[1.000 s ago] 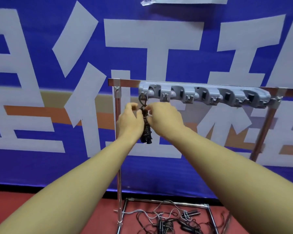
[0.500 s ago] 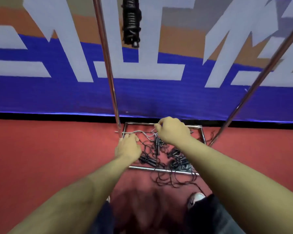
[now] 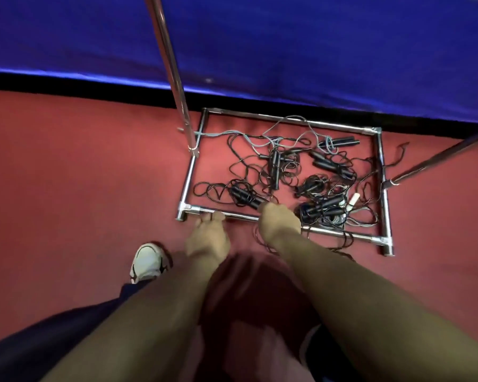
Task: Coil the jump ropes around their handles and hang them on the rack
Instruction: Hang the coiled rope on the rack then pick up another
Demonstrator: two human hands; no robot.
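Since a second ago, both hands have been brought down from the top rail of the rack, where a coiled rope was being hung, to the tangled jump ropes (image 3: pixel 295 177) on the red floor (image 3: pixel 80 188). The view has been tipped down with them, so the hooks are out of sight now.

The ropes are seen lying in a loose heap inside the chrome base frame (image 3: pixel 382 172) of the rack, black handles and thin cords crossing one another, with one pale grey cord among them. One pair of handles (image 3: pixel 246 195) lies nearest, just beyond the front bar.

The right hand (image 3: pixel 280 223) is stretched forward over the front bar, knuckles up, its fingertips set at the near end of that pair of handles. Whether the handles are already pinched cannot be told; the fingers are hidden under the hand and blurred. The left hand (image 3: pixel 207 237) is held lower and nearer, fingers loosely bent, its tips at the front bar with nothing gripped. A white shoe (image 3: pixel 146 261) is planted to the left.

As a judgement, the main risk is the tangle: if these handles are lifted quickly, cords looped over them may be dragged up too, or a loop may be caught on the frame bar. The cord would then be snagged and the coiling would be spoiled.
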